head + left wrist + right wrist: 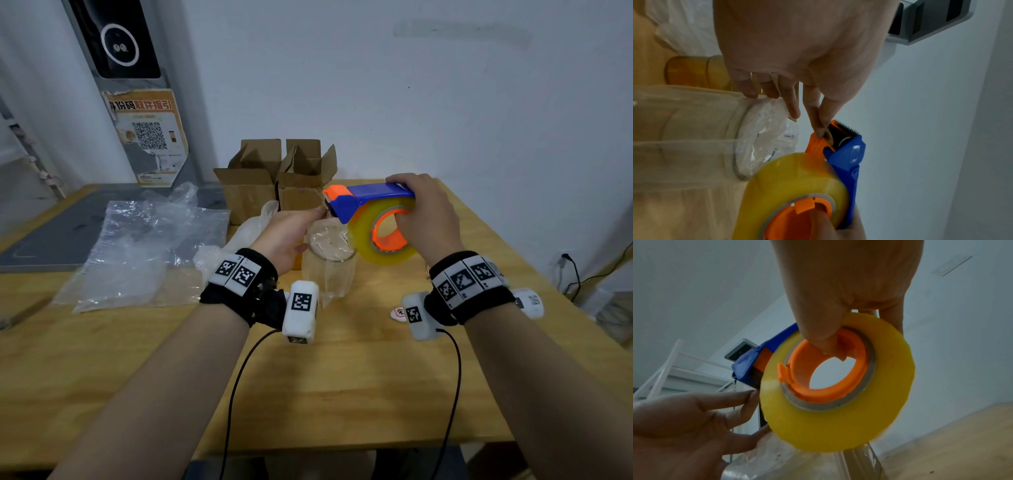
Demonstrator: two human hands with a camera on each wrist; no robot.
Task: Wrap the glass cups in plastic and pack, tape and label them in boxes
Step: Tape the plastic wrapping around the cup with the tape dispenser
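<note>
A clear glass cup (329,265) wrapped in plastic film stands upright at the table's middle; its rim (740,142) shows in the left wrist view. Just above it my right hand (416,209) grips a blue and orange tape dispenser (366,197) with a yellowish tape roll (836,423), thumb inside the orange core (828,369). My left hand (322,213) pinches the tape end at the dispenser's cutter (844,129) between thumb and forefinger (819,129). Two open cardboard boxes (274,178) stand behind.
An amber cup (690,71) stands just behind the clear one. Loose clear plastic bags (137,246) lie on the left, partly over a grey mat (44,236). A small printed sticker (398,312) lies near my right wrist. The wooden table (342,394) ends close in front.
</note>
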